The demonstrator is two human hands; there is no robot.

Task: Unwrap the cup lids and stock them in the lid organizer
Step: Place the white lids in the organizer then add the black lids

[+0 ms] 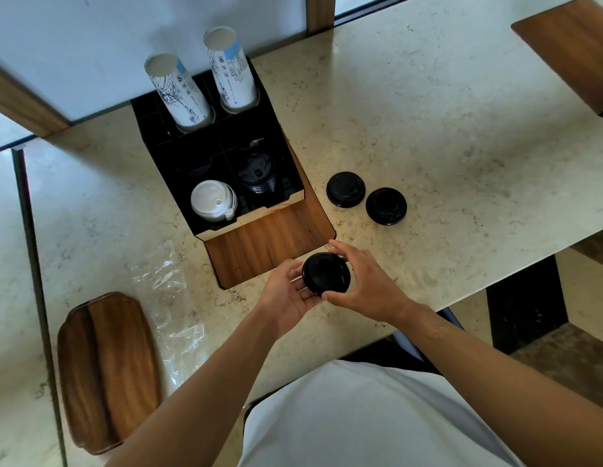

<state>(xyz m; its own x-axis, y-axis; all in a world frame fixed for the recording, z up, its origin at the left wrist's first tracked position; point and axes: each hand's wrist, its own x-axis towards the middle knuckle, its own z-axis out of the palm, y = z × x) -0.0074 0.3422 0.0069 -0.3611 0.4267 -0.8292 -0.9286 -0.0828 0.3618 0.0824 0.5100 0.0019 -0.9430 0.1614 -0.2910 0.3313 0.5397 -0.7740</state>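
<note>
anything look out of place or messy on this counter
Two black lids lie loose on the counter right of the organizer, not stocked yet. The empty wrapper lies crumpled to its left. Both hands hold another black lid. Nothing looks spilled or damaged.

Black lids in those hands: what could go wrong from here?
1. The black lids are pinched between the left hand and right hand near the counter edge; a slip could drop them to the floor.
2. The white stack fills the slot beside the black stack, so a mix-up is possible.
3. Two loose lids and the wrapper might be forgotten.
</note>
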